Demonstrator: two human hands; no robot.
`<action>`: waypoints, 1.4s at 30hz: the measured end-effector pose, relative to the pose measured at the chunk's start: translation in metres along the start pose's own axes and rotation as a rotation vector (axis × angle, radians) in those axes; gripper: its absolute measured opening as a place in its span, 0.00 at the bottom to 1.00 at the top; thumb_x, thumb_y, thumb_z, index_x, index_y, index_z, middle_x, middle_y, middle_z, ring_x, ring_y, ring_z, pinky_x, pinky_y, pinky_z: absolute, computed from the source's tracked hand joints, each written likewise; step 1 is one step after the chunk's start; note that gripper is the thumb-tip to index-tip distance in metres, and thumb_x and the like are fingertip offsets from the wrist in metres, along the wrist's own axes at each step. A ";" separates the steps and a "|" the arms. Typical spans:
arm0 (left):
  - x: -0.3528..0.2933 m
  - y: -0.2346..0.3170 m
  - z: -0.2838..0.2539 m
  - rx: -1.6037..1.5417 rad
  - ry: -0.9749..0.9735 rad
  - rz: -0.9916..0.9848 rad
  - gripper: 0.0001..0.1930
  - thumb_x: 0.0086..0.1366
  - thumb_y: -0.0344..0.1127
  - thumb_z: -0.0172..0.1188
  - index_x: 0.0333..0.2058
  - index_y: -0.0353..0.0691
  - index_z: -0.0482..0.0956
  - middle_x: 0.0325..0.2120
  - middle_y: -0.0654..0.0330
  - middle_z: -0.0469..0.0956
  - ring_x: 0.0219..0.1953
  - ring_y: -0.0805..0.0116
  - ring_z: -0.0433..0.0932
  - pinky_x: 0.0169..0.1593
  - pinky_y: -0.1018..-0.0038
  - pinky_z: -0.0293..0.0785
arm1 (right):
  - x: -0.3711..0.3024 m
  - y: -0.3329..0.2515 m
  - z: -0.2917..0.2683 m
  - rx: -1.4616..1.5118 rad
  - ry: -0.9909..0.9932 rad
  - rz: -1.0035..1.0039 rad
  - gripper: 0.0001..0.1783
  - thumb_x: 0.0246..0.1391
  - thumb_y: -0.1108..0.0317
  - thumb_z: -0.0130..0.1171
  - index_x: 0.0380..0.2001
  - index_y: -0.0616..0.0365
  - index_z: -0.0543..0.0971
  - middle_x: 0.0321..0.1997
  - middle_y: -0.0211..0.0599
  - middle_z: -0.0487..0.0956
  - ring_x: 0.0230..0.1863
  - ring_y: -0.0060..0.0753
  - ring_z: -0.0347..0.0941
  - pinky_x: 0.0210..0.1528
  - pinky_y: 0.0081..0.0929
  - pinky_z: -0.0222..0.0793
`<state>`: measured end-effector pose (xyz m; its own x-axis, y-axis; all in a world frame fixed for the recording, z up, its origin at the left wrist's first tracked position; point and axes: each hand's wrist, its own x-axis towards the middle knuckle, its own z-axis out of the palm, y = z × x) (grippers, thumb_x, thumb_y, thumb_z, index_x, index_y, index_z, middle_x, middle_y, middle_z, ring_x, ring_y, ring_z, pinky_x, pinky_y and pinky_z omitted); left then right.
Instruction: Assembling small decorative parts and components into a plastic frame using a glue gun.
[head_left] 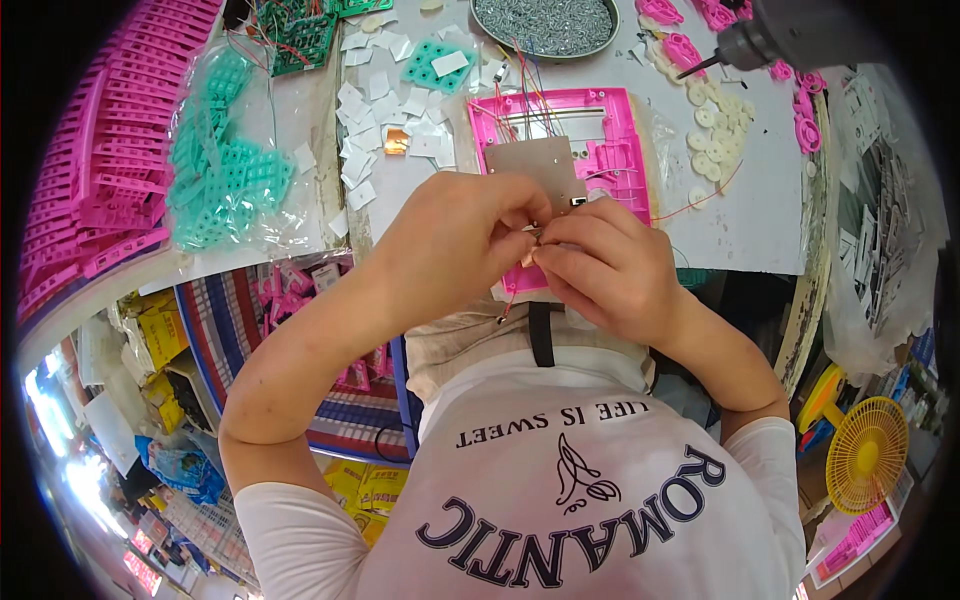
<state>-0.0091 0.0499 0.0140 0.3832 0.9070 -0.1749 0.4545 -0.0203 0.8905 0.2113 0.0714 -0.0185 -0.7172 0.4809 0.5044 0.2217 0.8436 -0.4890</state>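
A: Where to begin?

B: With the pink shell (pixel 612 158). Lies directly under the grip, at the near edge of the table (pixel 740 235), partly covered by a grey board (pixel 535 165). Beyond that, thin wires (pixel 545 112), fanning away.

A: And the grip?

B: Narrow in both left hand (pixel 470 220) and right hand (pixel 615 265). Fingertips drawn close together at the board's near edge. Too hidden to tell whether closed on anything; just a coppery bit (pixel 527 258) showing beneath.

A: Why so near the body?

B: Probably to let both hands meet over one small spot. Wires likely turned outward to stay clear of the fingers.

A: What around it?

B: Left of the grip, loose white tabs (pixel 380 85) and a teal block (pixel 425 75), then bagged teal parts (pixel 235 180) and circuit boards (pixel 300 35). Straight beyond, a screw dish (pixel 552 58). To the right, white discs (pixel 712 150), pink bits (pixel 683 50) and a driver (pixel 800 40), angled inward. Perhaps ringed so for short reaches.

A: The surface?

B: Pale, cluttered, worn along the right edge.

A: And the room?

B: Crowded. Far left of the grip, pink stacks (pixel 110 150); lower on that side, a striped bag (pixel 215 320). Far right, a clear sack (pixel 870 220) and, lower, a yellow fan (pixel 866 450).
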 end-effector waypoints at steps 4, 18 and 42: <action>-0.006 -0.007 0.015 0.250 0.153 0.236 0.09 0.59 0.22 0.66 0.38 0.35 0.78 0.29 0.54 0.81 0.30 0.56 0.81 0.33 0.66 0.77 | -0.002 -0.002 0.002 -0.113 -0.084 0.012 0.15 0.36 0.68 0.66 0.33 0.55 0.82 0.37 0.27 0.77 0.38 0.32 0.74 0.29 0.26 0.74; -0.012 -0.019 0.027 0.315 0.250 0.280 0.12 0.56 0.22 0.67 0.36 0.38 0.75 0.29 0.54 0.75 0.32 0.50 0.77 0.34 0.60 0.73 | 0.008 -0.003 -0.002 -0.118 -0.279 -0.020 0.08 0.40 0.68 0.61 0.28 0.56 0.80 0.33 0.28 0.74 0.39 0.31 0.71 0.27 0.25 0.74; -0.085 -0.022 0.080 0.023 0.306 -0.085 0.05 0.61 0.27 0.67 0.35 0.36 0.80 0.34 0.58 0.72 0.29 0.66 0.69 0.34 0.72 0.67 | 0.003 -0.012 -0.015 -0.134 -0.420 0.051 0.17 0.42 0.70 0.64 0.40 0.61 0.83 0.42 0.33 0.78 0.45 0.39 0.73 0.41 0.33 0.75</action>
<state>0.0123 -0.0601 -0.0242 0.0848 0.9902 -0.1111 0.4943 0.0550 0.8675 0.2162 0.0663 -0.0008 -0.9031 0.4074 0.1357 0.3277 0.8582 -0.3951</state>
